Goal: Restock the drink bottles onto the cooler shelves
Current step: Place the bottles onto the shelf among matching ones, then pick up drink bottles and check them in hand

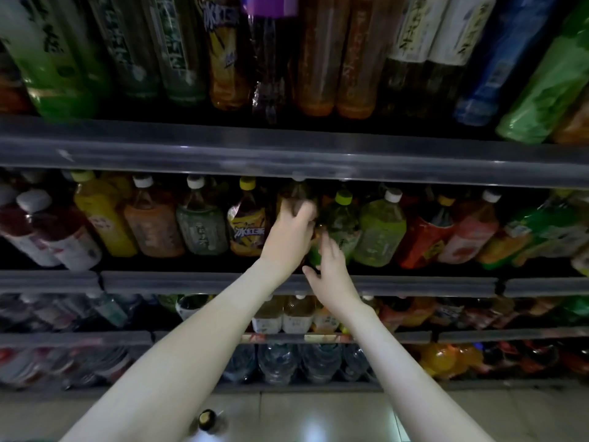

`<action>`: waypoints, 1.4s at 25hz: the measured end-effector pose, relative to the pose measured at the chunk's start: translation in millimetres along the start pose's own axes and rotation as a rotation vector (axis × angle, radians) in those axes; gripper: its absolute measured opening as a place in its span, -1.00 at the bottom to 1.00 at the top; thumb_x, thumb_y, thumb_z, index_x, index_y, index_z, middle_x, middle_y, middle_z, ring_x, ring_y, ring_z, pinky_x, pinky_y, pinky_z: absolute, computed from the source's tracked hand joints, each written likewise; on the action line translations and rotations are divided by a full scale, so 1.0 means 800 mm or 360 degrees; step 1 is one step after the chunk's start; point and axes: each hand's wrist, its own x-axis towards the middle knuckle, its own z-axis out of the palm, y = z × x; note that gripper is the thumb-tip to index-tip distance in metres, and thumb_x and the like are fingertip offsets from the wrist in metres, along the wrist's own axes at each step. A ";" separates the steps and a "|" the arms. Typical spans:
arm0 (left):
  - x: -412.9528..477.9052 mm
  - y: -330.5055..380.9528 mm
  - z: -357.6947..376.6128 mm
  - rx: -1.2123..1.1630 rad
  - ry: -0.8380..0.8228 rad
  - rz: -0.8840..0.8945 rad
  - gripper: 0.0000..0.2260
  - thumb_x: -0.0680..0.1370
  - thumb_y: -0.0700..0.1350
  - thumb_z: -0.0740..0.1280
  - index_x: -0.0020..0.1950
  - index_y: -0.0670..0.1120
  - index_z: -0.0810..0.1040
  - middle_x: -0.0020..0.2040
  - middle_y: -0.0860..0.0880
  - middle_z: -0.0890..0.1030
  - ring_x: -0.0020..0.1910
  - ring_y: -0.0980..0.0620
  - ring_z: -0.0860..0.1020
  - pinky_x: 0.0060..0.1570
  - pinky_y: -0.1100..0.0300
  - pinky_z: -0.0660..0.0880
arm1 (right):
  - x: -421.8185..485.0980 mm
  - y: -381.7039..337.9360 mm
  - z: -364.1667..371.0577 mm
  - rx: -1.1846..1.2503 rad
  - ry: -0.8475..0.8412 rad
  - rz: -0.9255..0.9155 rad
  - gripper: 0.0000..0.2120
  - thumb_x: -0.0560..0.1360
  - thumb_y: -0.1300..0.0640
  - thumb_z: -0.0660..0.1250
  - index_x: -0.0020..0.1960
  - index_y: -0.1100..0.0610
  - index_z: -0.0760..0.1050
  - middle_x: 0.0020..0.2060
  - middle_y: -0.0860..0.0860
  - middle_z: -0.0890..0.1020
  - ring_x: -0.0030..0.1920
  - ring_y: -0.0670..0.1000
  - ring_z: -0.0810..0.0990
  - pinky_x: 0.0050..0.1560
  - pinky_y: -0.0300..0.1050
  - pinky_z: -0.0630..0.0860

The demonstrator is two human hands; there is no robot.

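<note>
One brown bottle (294, 194) clamped in left hand (288, 239) fingers (304, 215); right hand (331, 275) fingers (326, 244) apart beside green bottle (342, 218).

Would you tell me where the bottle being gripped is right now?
Head view, centre: the brown bottle is on the second shelf, between a yellow-labelled bottle and a green bottle.

On the middle cooler shelf (223, 282), a brown bottle (296, 194) is gripped round its shoulder by the left hand (288, 237), with the fingers (306, 215) curled over it. Just right of the brown bottle, a lime-capped green bottle (342, 218) is touched low down by the right hand (331, 269). A yellow-labelled bottle (247, 223) is stood just left of the brown bottle. Well below it, a small dark bottle (207, 419) is seen on the floor (318, 409).
</note>
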 end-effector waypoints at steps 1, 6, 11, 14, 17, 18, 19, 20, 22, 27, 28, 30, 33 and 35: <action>-0.008 0.002 -0.004 -0.0002 -0.0006 0.0041 -0.74 0.56 -0.23 0.27 0.09 -0.02 0.21 0.16 -0.29 0.39 -0.15 -0.27 0.51 -0.28 0.08 0.42 | 0.002 0.000 0.006 0.0045 0.0002 0.0041 -0.26 0.59 0.16 0.26 0.56 0.12 -0.17 0.55 0.04 -0.02 0.53 0.01 -0.09 0.52 -0.08 -0.01; -0.061 0.012 -0.062 -0.0124 0.0199 0.0390 -0.73 0.50 -0.26 0.36 0.11 -0.08 0.34 0.11 -0.23 0.46 -0.05 -0.11 0.50 -0.26 0.19 0.52 | -0.012 -0.033 0.016 0.0145 0.0172 -0.0080 -0.24 0.49 0.08 0.39 0.53 0.06 0.03 0.45 0.02 0.23 0.47 0.01 0.18 0.45 -0.02 0.24; -0.154 0.010 -0.182 -0.0539 0.0432 0.0142 -0.68 0.48 -0.23 0.41 0.20 -0.04 0.46 0.12 -0.09 0.50 0.16 0.08 0.46 0.10 0.24 0.47 | -0.092 -0.114 0.035 0.0358 0.0080 -0.0264 -0.28 0.43 0.03 0.46 0.46 -0.05 0.15 0.33 -0.11 0.41 0.28 -0.14 0.45 0.21 -0.12 0.49; -0.246 -0.024 -0.262 -0.0498 0.0164 -0.0018 -0.52 0.52 -0.21 0.37 0.38 0.07 0.35 0.27 -0.01 0.45 0.26 0.11 0.42 0.16 0.22 0.45 | -0.159 -0.182 0.092 0.0384 -0.0118 -0.0206 -0.34 0.41 0.01 0.48 0.39 -0.10 0.21 0.18 -0.19 0.50 0.12 -0.20 0.51 0.08 -0.24 0.48; -0.346 -0.088 -0.350 -0.0239 -0.0172 -0.0241 -0.35 0.54 -0.17 0.34 0.50 0.19 0.10 0.39 0.11 0.34 0.33 0.19 0.34 0.21 0.28 0.36 | -0.215 -0.259 0.165 0.0495 -0.0183 -0.0155 -0.40 0.39 0.02 0.50 0.31 -0.10 0.25 0.02 -0.24 0.50 0.02 -0.23 0.49 -0.07 -0.43 0.37; -0.388 -0.113 -0.383 -0.0110 -0.0239 -0.0362 -0.34 0.55 -0.13 0.33 0.52 0.18 0.04 0.41 0.09 0.33 0.34 0.14 0.36 0.21 0.24 0.38 | -0.233 -0.290 0.193 0.0530 -0.0193 -0.0124 -0.40 0.39 0.02 0.50 0.31 -0.05 0.26 0.01 -0.23 0.50 0.01 -0.21 0.49 -0.09 -0.42 0.36; -0.425 -0.135 -0.412 -0.0007 -0.0269 -0.0475 -0.34 0.57 -0.10 0.31 0.54 0.15 0.01 0.44 0.06 0.31 0.32 0.08 0.40 0.20 0.20 0.41 | -0.247 -0.320 0.218 0.0557 -0.0192 -0.0094 -0.38 0.39 0.03 0.51 0.33 0.01 0.28 0.02 -0.19 0.51 0.01 -0.18 0.49 -0.07 -0.38 0.37; -0.458 -0.153 -0.439 0.0064 -0.0272 -0.0570 -0.35 0.58 -0.08 0.30 0.55 0.12 0.00 0.45 0.03 0.30 0.30 0.04 0.42 0.20 0.18 0.42 | -0.258 -0.348 0.243 0.0585 -0.0200 -0.0068 -0.35 0.38 0.02 0.51 0.36 0.06 0.28 0.04 -0.13 0.52 0.02 -0.15 0.49 -0.03 -0.32 0.37; -0.514 -0.188 -0.491 0.0157 -0.0258 -0.0714 -0.40 0.59 -0.04 0.27 0.55 0.08 0.05 0.48 0.02 0.27 0.37 0.04 0.35 0.25 0.21 0.33 | -0.277 -0.408 0.290 0.0686 -0.0240 -0.0040 -0.32 0.37 0.01 0.52 0.38 0.09 0.29 0.04 -0.09 0.53 0.02 -0.11 0.52 -0.04 -0.28 0.39; -0.589 -0.270 -0.606 0.0329 -0.0101 -0.0960 -0.55 0.60 0.02 0.23 0.48 0.05 0.24 0.44 0.04 0.32 0.29 0.08 0.42 0.20 0.24 0.35 | -0.284 -0.560 0.384 0.0828 -0.0396 -0.0198 -0.41 0.36 -0.03 0.53 0.27 0.08 0.37 -0.04 -0.11 0.55 -0.05 -0.14 0.55 -0.19 -0.36 0.40; -0.598 -0.288 -0.628 0.0346 -0.0040 -0.0995 -0.56 0.60 0.02 0.23 0.47 0.05 0.26 0.42 0.04 0.35 0.27 0.08 0.43 0.17 0.25 0.36 | -0.279 -0.592 0.405 0.0829 -0.0422 -0.0237 -0.43 0.35 -0.03 0.53 0.26 0.08 0.37 -0.03 -0.10 0.56 -0.06 -0.14 0.55 -0.18 -0.35 0.40; -0.607 -0.321 -0.667 0.0377 0.0023 -0.1019 -0.56 0.60 0.01 0.22 0.47 0.04 0.26 0.39 0.02 0.38 0.28 0.06 0.42 0.18 0.24 0.35 | -0.265 -0.646 0.443 0.0846 -0.0445 -0.0302 -0.44 0.34 -0.05 0.53 0.23 0.06 0.40 -0.02 -0.09 0.58 -0.05 -0.13 0.57 -0.15 -0.31 0.45; -0.609 -0.390 -0.733 0.0470 0.0026 -0.0977 -0.55 0.60 0.01 0.22 0.49 0.01 0.24 0.40 0.00 0.39 0.32 0.04 0.39 0.25 0.20 0.33 | -0.236 -0.728 0.513 0.0937 -0.0428 -0.0387 -0.49 0.33 -0.05 0.54 0.17 0.07 0.43 -0.07 -0.12 0.60 -0.06 -0.14 0.59 -0.09 -0.25 0.50; -0.597 -0.451 -0.779 0.0549 0.0028 -0.0924 -0.54 0.60 0.00 0.22 0.49 0.01 0.24 0.39 -0.01 0.41 0.33 0.03 0.40 0.28 0.16 0.35 | -0.206 -0.781 0.562 0.1004 -0.0392 -0.0427 -0.53 0.33 -0.02 0.54 0.13 0.05 0.43 -0.11 -0.14 0.59 -0.09 -0.16 0.59 -0.10 -0.24 0.52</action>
